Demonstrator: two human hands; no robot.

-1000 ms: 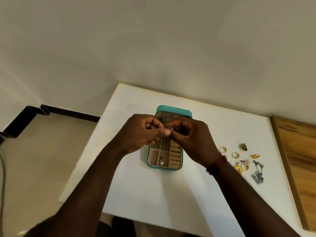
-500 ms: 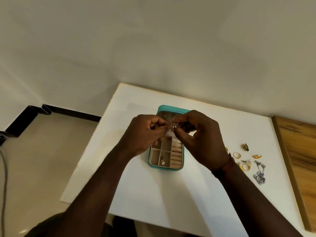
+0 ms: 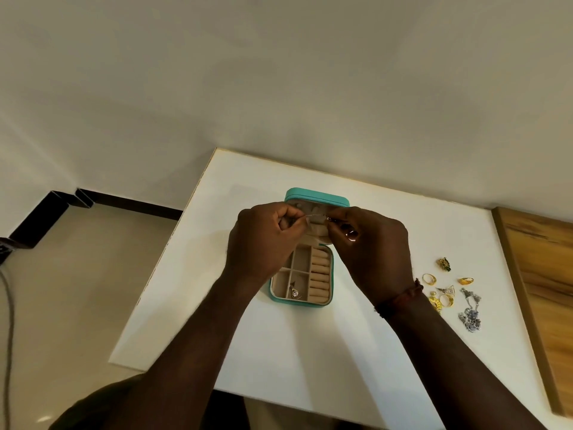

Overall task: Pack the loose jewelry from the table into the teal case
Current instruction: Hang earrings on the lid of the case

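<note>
The teal case (image 3: 331, 274) lies open in the middle of the white table (image 3: 279, 352), beige compartments inside and its lid (image 3: 316, 198) standing up at the back. A silver pendant (image 3: 294, 293) rests in a front compartment. My left hand (image 3: 263, 240) and my right hand (image 3: 372, 252) are raised in front of the lid, pinching a thin silver chain (image 3: 314, 216) stretched between their fingertips. Loose jewelry lies to the right: gold rings (image 3: 429, 278), a green and gold piece (image 3: 444, 263), silver chains (image 3: 470, 311).
A wooden board (image 3: 545, 290) runs along the table's right side. The floor lies beyond the table's left edge, with a black skirting (image 3: 124, 201) at the wall and a cable (image 3: 9, 321) at far left.
Both hands have risen from over the compartments to in front of the lid. They have drawn apart slightly, so the chain now shows taut between them.
</note>
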